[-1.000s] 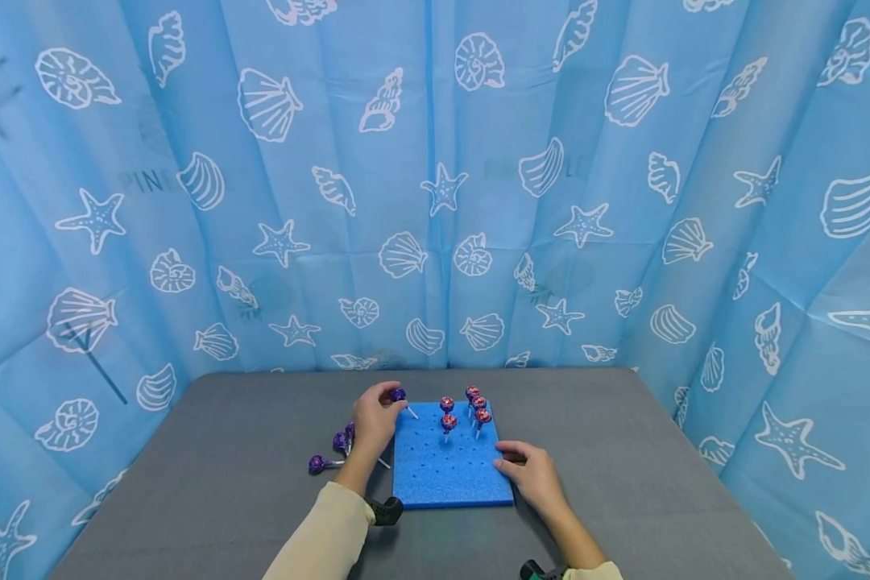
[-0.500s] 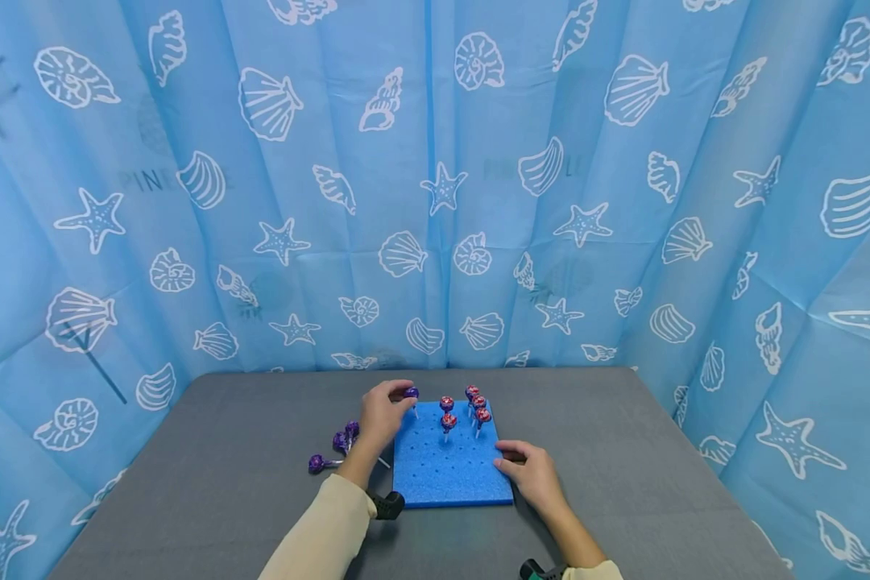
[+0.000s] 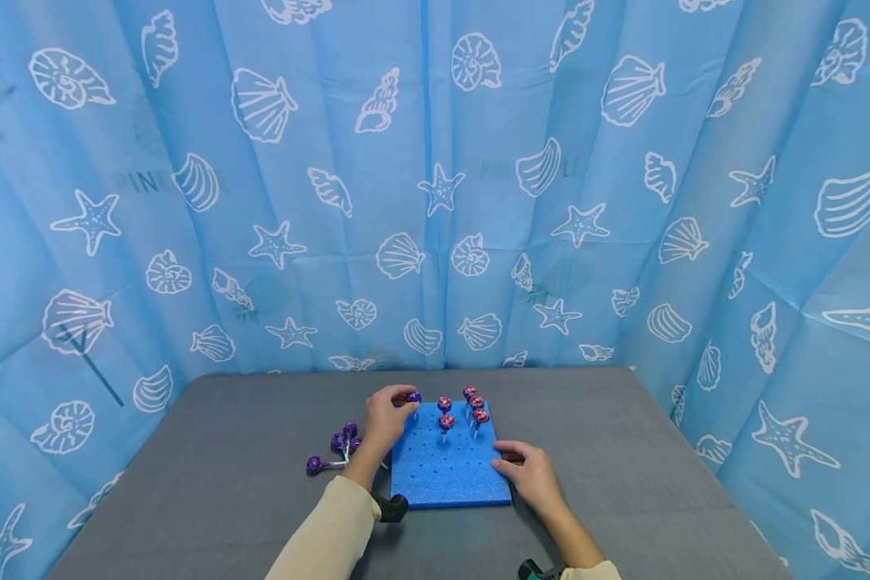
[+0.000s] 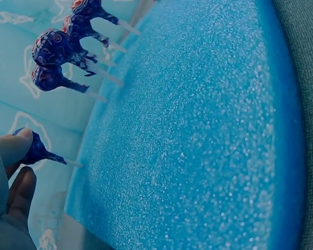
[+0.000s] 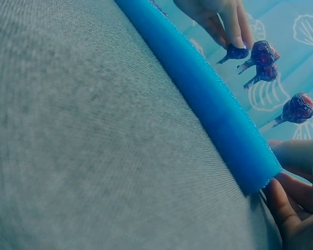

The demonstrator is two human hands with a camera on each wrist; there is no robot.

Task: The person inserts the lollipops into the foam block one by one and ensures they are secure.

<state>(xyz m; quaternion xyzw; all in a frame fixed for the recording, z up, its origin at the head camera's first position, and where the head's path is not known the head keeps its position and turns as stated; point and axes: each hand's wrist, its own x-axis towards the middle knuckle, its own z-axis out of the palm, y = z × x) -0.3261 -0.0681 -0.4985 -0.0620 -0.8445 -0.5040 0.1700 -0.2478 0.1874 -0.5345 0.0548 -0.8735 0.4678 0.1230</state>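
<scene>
My left hand (image 3: 389,415) pinches a purple-wrapped lollipop (image 3: 414,397) by its head, over the far left corner of a blue foam board (image 3: 449,483). In the left wrist view the lollipop's white stick (image 4: 73,163) points down to the board's far edge; whether its tip sits in a hole I cannot tell. My right hand (image 3: 533,475) grips the board's right edge, with fingers on the corner in the right wrist view. Several red-and-purple lollipops (image 3: 482,416) stand upright in the board's far right and far middle.
Several loose purple lollipops (image 3: 315,465) lie left of the board, partly behind my left forearm. Rows of small holes mark the board's top. A grey cloth covers the table (image 3: 261,515). A blue shell-print curtain (image 3: 435,201) hangs behind and at the sides.
My left hand has moved slightly right over the board, and its lollipop has turned from slanted to nearly upright, then dropped a little. My right hand stays at the edge.
</scene>
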